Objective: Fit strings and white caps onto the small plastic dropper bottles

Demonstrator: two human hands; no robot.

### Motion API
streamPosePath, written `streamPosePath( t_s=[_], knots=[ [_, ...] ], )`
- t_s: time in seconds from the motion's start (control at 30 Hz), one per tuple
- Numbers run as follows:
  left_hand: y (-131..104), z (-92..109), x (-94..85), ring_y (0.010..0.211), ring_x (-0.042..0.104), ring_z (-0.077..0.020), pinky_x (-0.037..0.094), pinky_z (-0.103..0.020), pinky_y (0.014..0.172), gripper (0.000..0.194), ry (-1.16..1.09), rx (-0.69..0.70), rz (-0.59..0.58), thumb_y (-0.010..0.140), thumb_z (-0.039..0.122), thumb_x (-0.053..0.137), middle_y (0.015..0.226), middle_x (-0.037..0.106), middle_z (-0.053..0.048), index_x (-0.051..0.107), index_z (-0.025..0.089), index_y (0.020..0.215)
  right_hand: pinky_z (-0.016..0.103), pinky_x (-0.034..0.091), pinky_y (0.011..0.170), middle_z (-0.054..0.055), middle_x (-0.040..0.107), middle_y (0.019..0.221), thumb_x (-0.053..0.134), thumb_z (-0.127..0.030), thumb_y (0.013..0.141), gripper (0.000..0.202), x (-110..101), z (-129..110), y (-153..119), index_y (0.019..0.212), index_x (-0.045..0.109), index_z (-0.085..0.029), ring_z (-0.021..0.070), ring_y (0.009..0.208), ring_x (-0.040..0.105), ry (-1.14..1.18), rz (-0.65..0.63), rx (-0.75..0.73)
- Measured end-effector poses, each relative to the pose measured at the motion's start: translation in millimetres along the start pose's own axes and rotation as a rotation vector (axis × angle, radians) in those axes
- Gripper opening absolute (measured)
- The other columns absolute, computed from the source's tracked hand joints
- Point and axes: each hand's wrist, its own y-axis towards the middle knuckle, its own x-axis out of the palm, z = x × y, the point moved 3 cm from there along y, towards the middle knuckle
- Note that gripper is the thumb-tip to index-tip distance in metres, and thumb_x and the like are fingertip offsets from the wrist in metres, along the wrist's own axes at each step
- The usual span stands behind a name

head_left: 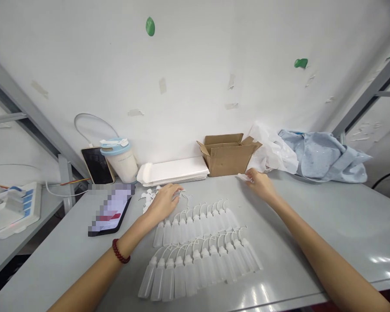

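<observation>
Two rows of translucent plastic bottles with thin white tubes lie on the grey table; the front row [188,275] is nearer me, the back row [198,225] behind it. My left hand [164,201] is over the table behind the back row's left end, its fingers closed around something I cannot make out near a thin white strand. Small white pieces [147,197] lie in a pile beside that hand. My right hand [258,184] pinches a small whitish item [244,177] just in front of the cardboard box's right side.
An open cardboard box [229,158], a white stack [175,170], a plastic bag [273,151] and blue cloth [328,156] line the wall. On the left are a cup [121,162], two phones [99,167] [112,210] and a power strip [26,208].
</observation>
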Motion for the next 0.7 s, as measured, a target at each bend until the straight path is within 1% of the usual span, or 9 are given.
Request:
streamPosePath(
  t_s=[0.03, 0.1, 0.17, 0.27, 0.37, 0.47, 0.57, 0.63, 0.7],
  knots=[
    [1, 0, 1.7, 0.088, 0.06, -0.021, 0.046, -0.032, 0.08, 0.031, -0.003, 0.019, -0.014, 0.074, 0.011, 0.045, 0.101, 0.063, -0.009, 0.062, 0.016, 0.1, 0.028, 0.043, 0.065, 0.012, 0.066, 0.093, 0.05, -0.011, 0.075, 0.024, 0, -4, -1, 0.099, 0.052, -0.015, 0.0236, 0.082, 0.061, 0.03, 0.007, -0.021],
    [3, -1, 4.3, 0.092, 0.059, -0.0229, 0.044, -0.034, 0.083, 0.028, -0.009, 0.037, -0.032, 0.074, 0.01, 0.045, 0.099, 0.063, -0.01, 0.064, 0.016, 0.095, 0.029, 0.044, 0.067, 0.01, 0.066, 0.093, 0.051, -0.013, 0.075, 0.024, 0, -13, -5, 0.099, 0.051, -0.016, 0.0225, 0.081, 0.061, 0.09, 0.018, -0.065],
    [6, -1, 5.2, 0.089, 0.06, -0.0241, 0.045, -0.034, 0.081, 0.023, -0.019, 0.031, -0.038, 0.074, 0.01, 0.047, 0.09, 0.065, -0.009, 0.065, 0.016, 0.086, 0.031, 0.045, 0.069, 0.009, 0.065, 0.093, 0.051, -0.014, 0.075, 0.023, -2, -23, -9, 0.099, 0.051, -0.017, 0.0224, 0.082, 0.061, 0.145, 0.025, -0.111],
    [9, 0, 2.5, 0.079, 0.061, -0.0233, 0.046, -0.033, 0.076, 0.018, -0.053, 0.001, -0.026, 0.072, 0.01, 0.048, 0.078, 0.065, -0.007, 0.065, 0.017, 0.075, 0.033, 0.045, 0.072, 0.008, 0.064, 0.094, 0.051, -0.016, 0.075, 0.022, -5, -41, -18, 0.097, 0.051, -0.019, 0.0224, 0.084, 0.061, 0.217, 0.028, -0.186],
    [7, 1, -3.3, 0.075, 0.06, -0.0224, 0.046, -0.034, 0.075, 0.016, -0.118, -0.038, 0.018, 0.072, 0.014, 0.049, 0.074, 0.065, -0.005, 0.065, 0.017, 0.072, 0.034, 0.046, 0.073, 0.008, 0.064, 0.094, 0.05, -0.016, 0.077, 0.019, -8, -57, -28, 0.096, 0.05, -0.02, 0.0221, 0.084, 0.061, 0.274, 0.027, -0.243],
    [2, 2, -7.9, 0.074, 0.061, -0.0213, 0.047, -0.034, 0.075, 0.014, -0.226, -0.098, 0.075, 0.073, 0.02, 0.051, 0.076, 0.067, -0.005, 0.065, 0.017, 0.075, 0.035, 0.047, 0.072, 0.009, 0.063, 0.096, 0.048, -0.017, 0.08, 0.017, -11, -70, -36, 0.096, 0.049, -0.019, 0.022, 0.084, 0.06, 0.318, 0.021, -0.29],
    [-7, 6, -9.5, 0.079, 0.063, -0.0205, 0.049, -0.035, 0.078, 0.018, -0.383, -0.183, 0.126, 0.075, 0.027, 0.054, 0.084, 0.069, -0.007, 0.063, 0.015, 0.084, 0.035, 0.048, 0.074, 0.009, 0.062, 0.097, 0.048, -0.018, 0.081, 0.016, -13, -82, -44, 0.098, 0.049, -0.02, 0.0212, 0.085, 0.06, 0.358, 0.001, -0.35],
    [-13, 10, -9.7, 0.08, 0.065, -0.0201, 0.051, -0.035, 0.078, 0.024, -0.483, -0.228, 0.129, 0.077, 0.031, 0.055, 0.086, 0.07, -0.009, 0.062, 0.013, 0.09, 0.036, 0.048, 0.075, 0.009, 0.062, 0.098, 0.048, -0.017, 0.082, 0.018, -14, -90, -50, 0.1, 0.049, -0.02, 0.021, 0.087, 0.06, 0.379, -0.019, -0.396],
    [-18, 17, -9.6, 0.079, 0.067, -0.0191, 0.053, -0.034, 0.077, 0.026, -0.624, -0.272, 0.098, 0.077, 0.032, 0.057, 0.087, 0.07, -0.01, 0.062, 0.011, 0.092, 0.037, 0.048, 0.076, 0.009, 0.061, 0.099, 0.046, -0.017, 0.084, 0.019, -16, -96, -55, 0.102, 0.048, -0.021, 0.0218, 0.091, 0.059, 0.401, -0.036, -0.446]
  ],
)
